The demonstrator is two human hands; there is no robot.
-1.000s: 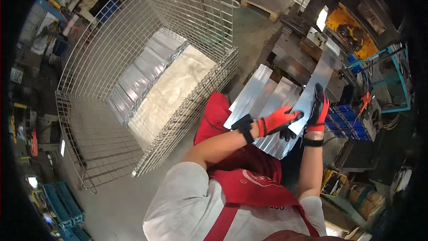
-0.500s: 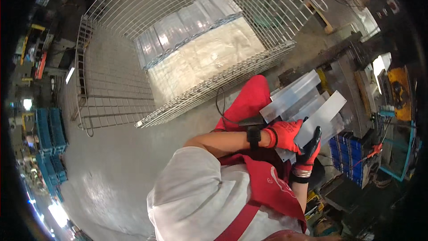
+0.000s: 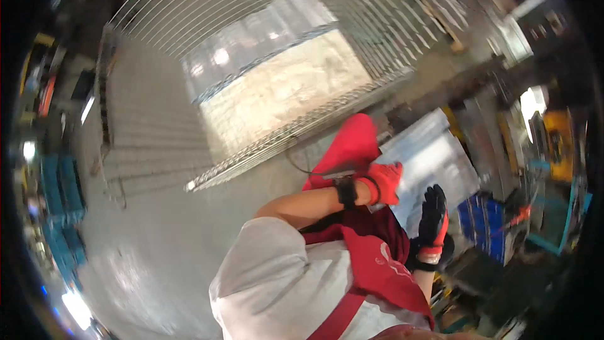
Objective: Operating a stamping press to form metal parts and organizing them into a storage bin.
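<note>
A flat layer of shiny grey metal sheets or strips point(image 3: 434, 157) lies in front of me, to the right of my red-covered knee; motion blurs their edges. At its left edge is my left hand point(image 3: 385, 184), in a red glove, its fingers blurred and partly hidden. My right hand point(image 3: 434, 215) is held at the near right side of the metal, fingers stretched out, with the black palm side of its glove showing. It holds nothing. Whether either hand touches the metal, I cannot tell.
A large wire mesh cage point(image 3: 296, 129) stands ahead to the left, with a pale sheet point(image 3: 286, 85) and a clear plastic-like covering in it. Blue bins point(image 3: 481, 223) stand right of the metal; teal crates point(image 3: 61, 189) are at far left. A cable loops beside my knee.
The metal strip both hands were holding at an angle is out of them. The hands have come apart, the left moving left, the right opening flat. Now the metal pieces look lined up flat.
</note>
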